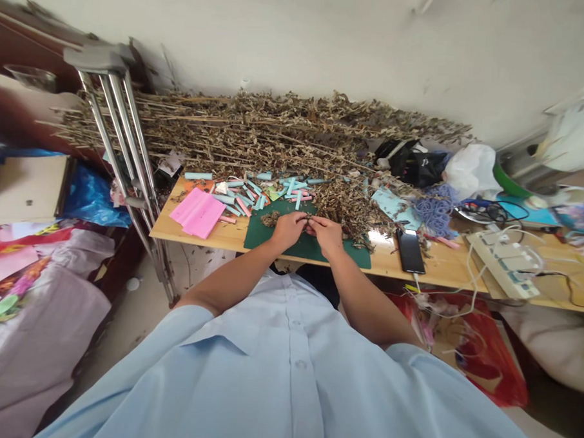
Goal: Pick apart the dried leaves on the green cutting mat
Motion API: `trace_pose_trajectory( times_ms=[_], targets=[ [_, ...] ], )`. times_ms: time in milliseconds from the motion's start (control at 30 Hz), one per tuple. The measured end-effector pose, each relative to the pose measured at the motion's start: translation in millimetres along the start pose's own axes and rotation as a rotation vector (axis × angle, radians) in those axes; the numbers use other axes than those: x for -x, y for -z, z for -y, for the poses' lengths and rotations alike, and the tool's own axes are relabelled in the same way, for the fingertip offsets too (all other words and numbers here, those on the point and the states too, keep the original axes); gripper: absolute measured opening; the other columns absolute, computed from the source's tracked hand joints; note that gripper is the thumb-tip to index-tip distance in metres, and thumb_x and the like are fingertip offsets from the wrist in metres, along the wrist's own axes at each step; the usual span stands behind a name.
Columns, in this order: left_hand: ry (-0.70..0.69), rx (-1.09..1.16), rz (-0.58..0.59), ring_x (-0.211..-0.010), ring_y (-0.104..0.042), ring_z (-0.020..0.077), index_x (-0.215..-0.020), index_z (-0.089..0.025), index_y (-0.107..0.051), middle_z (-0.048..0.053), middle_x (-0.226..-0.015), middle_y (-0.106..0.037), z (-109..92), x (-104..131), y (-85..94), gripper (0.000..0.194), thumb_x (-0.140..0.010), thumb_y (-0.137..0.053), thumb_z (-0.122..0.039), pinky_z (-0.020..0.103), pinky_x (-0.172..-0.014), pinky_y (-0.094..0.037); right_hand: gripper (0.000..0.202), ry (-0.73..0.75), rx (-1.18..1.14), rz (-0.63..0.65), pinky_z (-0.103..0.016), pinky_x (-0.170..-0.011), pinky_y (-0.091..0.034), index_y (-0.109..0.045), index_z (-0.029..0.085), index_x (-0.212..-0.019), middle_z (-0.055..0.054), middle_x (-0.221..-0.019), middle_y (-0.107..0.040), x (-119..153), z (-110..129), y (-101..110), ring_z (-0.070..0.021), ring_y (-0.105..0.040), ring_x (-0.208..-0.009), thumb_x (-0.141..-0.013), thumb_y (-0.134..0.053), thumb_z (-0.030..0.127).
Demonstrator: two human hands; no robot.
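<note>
Both of my hands meet over a dark green cutting mat [300, 248] on a wooden table. My left hand [290, 228] is closed, its fingertips pinching a small bit of dried leaves [309, 217]. On the same bit, the thumb and fingers of my right hand [327, 235] are pressed together. A small clump of crumbled dried leaves [271, 219] lies left of my left hand. Beyond the hands are several rolled blue and pink paper tubes [247, 196]. Just past my right hand, loose dried leaves [348, 208] spill onto the mat.
Long dried plant stalks [257, 133] are heaped along the wall. Pink paper sheets [198, 212] lie at left, near metal crutches [126, 128]. To the right are a phone [410, 251] on a cable, purple yarn [435, 206] and a power strip [503, 262].
</note>
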State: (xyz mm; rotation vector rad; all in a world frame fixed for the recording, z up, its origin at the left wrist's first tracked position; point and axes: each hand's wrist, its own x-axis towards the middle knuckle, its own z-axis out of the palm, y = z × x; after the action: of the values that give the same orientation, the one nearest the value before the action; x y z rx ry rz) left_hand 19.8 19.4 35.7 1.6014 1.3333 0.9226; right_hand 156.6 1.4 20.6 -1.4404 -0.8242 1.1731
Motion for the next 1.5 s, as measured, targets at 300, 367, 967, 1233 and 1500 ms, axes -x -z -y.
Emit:
trace_pose_trajectory(
  times_ms=[300, 367, 967, 1233, 1500],
  targets=[
    [-0.023, -0.039, 0.018, -0.093, -0.068, 0.0202, -0.113, -0.018, -0.073, 0.008, -0.105, -0.074, -1.4, 4.1, 0.9, 0.029, -0.088, -0.061, -0.028, 0.032, -0.090, -0.053, 0.022, 0.015, 0.046, -0.020, -0.037, -0.073, -0.063, -0.075, 0.015, -0.095, -0.004, -0.083, -0.075, -3.2, -7.6, -1.5, -0.0185, -0.072, -0.070, -0.073, -0.070, 0.020],
    [-0.032, -0.093, 0.005, -0.092, -0.068, 0.0210, -0.113, -0.016, -0.072, 0.009, -0.103, -0.074, -3.2, 4.6, 2.1, 0.032, -0.084, -0.067, -0.029, 0.031, -0.089, -0.052, 0.024, 0.048, 0.063, -0.014, -0.038, -0.075, -0.063, -0.075, 0.016, -0.096, -0.005, -0.090, -0.076, -4.4, -10.9, -1.2, -0.0181, -0.072, -0.070, -0.074, -0.066, 0.018],
    [0.113, 0.082, -0.039, -0.085, -0.069, 0.0185, -0.107, -0.016, -0.073, 0.007, -0.091, -0.075, 6.8, -8.3, 11.8, 0.025, -0.086, -0.061, -0.022, 0.028, -0.081, -0.055, 0.032, 0.105, 0.417, 0.082, -0.034, -0.070, -0.059, -0.070, 0.017, -0.108, -0.007, -0.102, -0.072, -10.0, 19.0, 30.5, -0.0151, -0.068, -0.070, -0.084, -0.049, 0.013],
    [0.155, 0.371, -0.078, -0.081, -0.071, 0.0178, -0.102, -0.013, -0.070, 0.007, -0.090, -0.073, 0.8, -7.8, 16.1, 0.023, -0.085, -0.063, -0.025, 0.030, -0.074, -0.059, 0.040, 0.624, 1.166, 0.269, -0.033, -0.087, -0.052, -0.064, 0.028, -0.128, -0.009, -0.124, -0.060, 7.1, 15.0, 27.1, -0.0251, -0.062, -0.106, -0.088, -0.060, 0.024],
    [0.295, 0.621, -0.018, -0.076, -0.072, 0.0158, -0.102, -0.011, -0.067, 0.007, -0.090, -0.071, 6.7, 2.0, 16.3, 0.022, -0.083, -0.066, -0.021, 0.026, -0.064, -0.059, 0.032, 0.571, 1.281, 0.104, -0.031, -0.075, -0.050, -0.072, 0.021, -0.114, -0.011, -0.110, -0.062, -14.1, 7.9, 29.9, -0.0226, -0.063, -0.089, -0.091, -0.050, 0.023]
  ],
)
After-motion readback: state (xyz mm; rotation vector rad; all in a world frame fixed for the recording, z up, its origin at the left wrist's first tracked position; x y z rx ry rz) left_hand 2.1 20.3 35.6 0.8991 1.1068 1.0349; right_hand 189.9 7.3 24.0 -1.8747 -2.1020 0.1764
